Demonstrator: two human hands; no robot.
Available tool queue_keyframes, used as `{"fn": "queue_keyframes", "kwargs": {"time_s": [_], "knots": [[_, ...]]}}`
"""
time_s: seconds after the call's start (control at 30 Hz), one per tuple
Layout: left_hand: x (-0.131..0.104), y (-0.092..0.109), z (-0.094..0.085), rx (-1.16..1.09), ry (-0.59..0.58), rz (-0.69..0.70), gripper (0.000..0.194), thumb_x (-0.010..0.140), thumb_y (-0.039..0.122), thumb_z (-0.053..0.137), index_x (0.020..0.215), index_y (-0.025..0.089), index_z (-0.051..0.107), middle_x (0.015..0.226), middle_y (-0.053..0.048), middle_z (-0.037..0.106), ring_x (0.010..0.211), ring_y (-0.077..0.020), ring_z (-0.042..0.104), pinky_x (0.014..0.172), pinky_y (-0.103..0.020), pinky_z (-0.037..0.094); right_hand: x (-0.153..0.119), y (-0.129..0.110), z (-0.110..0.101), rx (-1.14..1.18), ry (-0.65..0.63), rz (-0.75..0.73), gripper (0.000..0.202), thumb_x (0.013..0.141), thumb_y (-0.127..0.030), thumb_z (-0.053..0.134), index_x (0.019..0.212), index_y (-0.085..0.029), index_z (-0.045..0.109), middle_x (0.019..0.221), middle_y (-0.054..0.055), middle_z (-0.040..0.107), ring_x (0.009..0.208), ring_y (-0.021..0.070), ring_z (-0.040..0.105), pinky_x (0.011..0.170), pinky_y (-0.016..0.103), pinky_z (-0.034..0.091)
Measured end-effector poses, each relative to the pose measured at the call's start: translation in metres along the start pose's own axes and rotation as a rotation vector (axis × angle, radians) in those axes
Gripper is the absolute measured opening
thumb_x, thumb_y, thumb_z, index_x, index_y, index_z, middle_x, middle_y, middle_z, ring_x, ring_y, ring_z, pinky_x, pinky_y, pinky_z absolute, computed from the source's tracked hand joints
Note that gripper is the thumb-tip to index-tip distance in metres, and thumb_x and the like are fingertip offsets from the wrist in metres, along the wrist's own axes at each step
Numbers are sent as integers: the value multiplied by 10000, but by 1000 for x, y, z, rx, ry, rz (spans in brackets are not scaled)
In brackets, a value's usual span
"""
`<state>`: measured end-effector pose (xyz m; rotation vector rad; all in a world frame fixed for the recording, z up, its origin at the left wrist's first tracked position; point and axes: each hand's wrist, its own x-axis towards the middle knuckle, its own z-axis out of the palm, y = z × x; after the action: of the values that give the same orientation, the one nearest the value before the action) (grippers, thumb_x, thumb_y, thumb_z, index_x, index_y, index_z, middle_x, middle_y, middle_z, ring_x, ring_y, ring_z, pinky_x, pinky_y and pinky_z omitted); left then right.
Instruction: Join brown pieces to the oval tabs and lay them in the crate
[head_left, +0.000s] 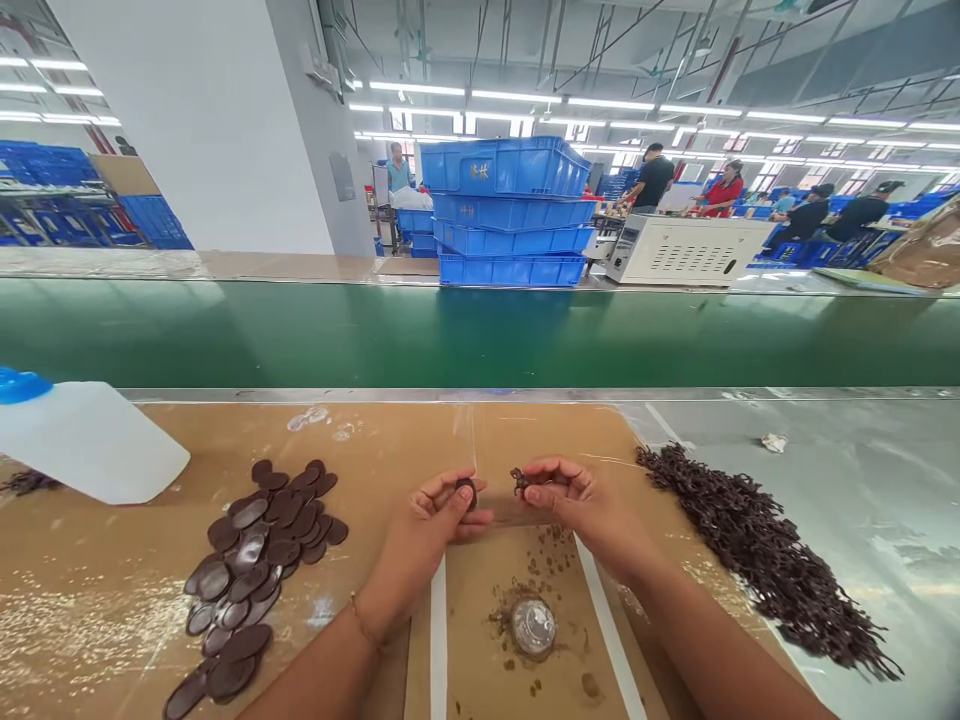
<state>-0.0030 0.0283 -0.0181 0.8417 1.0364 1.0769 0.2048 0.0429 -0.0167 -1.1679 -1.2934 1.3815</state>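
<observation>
The left hand (442, 508) pinches a dark disc (466, 492) at centre, its long axis near upright; the right hand (562, 490) pinches a small dark piece (518, 481), also roughly upright. Below lies a round silvery dish (533, 627); discs (289, 525) spread lower left.

Beyond the green belt (322, 335), blue crates (510, 215) stand stacked beside a white machine (686, 250). A white pillar (247, 120) rises to their left, and several people (654, 180) are farther back, under rows of ceiling lights (517, 96). A brown bag (926, 245) lies at the far right.
</observation>
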Motion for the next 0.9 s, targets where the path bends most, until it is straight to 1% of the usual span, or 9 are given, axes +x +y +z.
{"fn": "queue_keyframes", "kwargs": {"time_s": [0.1, 0.23, 0.3, 0.4, 0.53, 0.63, 0.77, 0.83, 0.9], "knots": [[1, -1, -3, -27, -59, -2, 538, 711, 436, 784, 1141, 160, 618, 1222, -133, 648, 914, -243, 712, 836, -330, 579, 3, 4, -10, -133, 32, -5, 448, 726, -441, 735, 1105, -209, 683, 999, 74, 720, 861, 216, 696, 796, 369, 552], [4, -4, -5, -53, -126, -42, 566, 702, 424, 797, 1167, 163, 605, 1262, -134, 623, 1010, -287, 684, 885, -346, 561, 11, 8, -23, -402, 100, -37, 222, 700, -286, 695, 893, -192, 753, 904, 64, 742, 832, 231, 657, 788, 371, 511], [5, -4, -6, -68, -140, -57, 565, 705, 420, 796, 1172, 163, 606, 1267, -135, 619, 1030, -297, 675, 891, -350, 559, 13, 7, -28, -515, 116, -59, 180, 669, -213, 661, 820, -185, 754, 835, 48, 730, 754, 212, 630, 726, 337, 492], [5, -4, -7, -82, -160, -65, 505, 735, 388, 781, 1160, 172, 613, 1257, -123, 627, 1032, -288, 675, 890, -348, 561, 12, 5, -31, -632, 98, -81, 203, 637, -156, 622, 796, -175, 747, 751, 33, 695, 664, 191, 592, 637, 301, 458], [8, -5, -10, -86, -194, -50, 445, 765, 312, 767, 1158, 179, 606, 1200, -106, 655, 1002, -262, 688, 899, -349, 558, 8, 2, -33, -718, 62, -103, 223, 655, -146, 616, 817, -190, 764, 780, 46, 688, 690, 204, 596, 660, 312, 447], [10, -5, -10, -70, -172, -44, 456, 749, 312, 779, 1145, 162, 608, 1125, -104, 680, 947, -244, 702, 887, -356, 564, 6, -1, -34, -716, 46, -113, 180, 709, -203, 639, 838, -187, 764, 825, 69, 698, 745, 224, 610, 706, 335, 454], [10, -3, -8, -19, -87, -55, 401, 777, 329, 747, 1100, 135, 609, 1003, -109, 709, 767, -192, 717, 760, -321, 595, -5, -9, -36, -597, -71, -104, 218, 786, -363, 654, 893, -189, 733, 901, 73, 708, 813, 220, 634, 727, 323, 486], [10, -2, -8, 3, -55, -54, 379, 799, 314, 725, 1110, 138, 600, 987, -111, 715, 699, -162, 707, 702, -290, 594, -13, -16, -36, -519, -176, -80, 284, 783, -439, 670, 894, -183, 719, 873, 66, 701, 758, 198, 640, 665, 296, 501], [9, -1, -8, 29, -39, -57, 347, 815, 295, 708, 1102, 134, 599, 994, -120, 717, 675, -150, 700, 678, -279, 593, -21, -24, -34, -463, -302, -58, 301, 772, -454, 692, 865, -168, 716, 814, 61, 684, 696, 174, 622, 612, 273, 488]]}}
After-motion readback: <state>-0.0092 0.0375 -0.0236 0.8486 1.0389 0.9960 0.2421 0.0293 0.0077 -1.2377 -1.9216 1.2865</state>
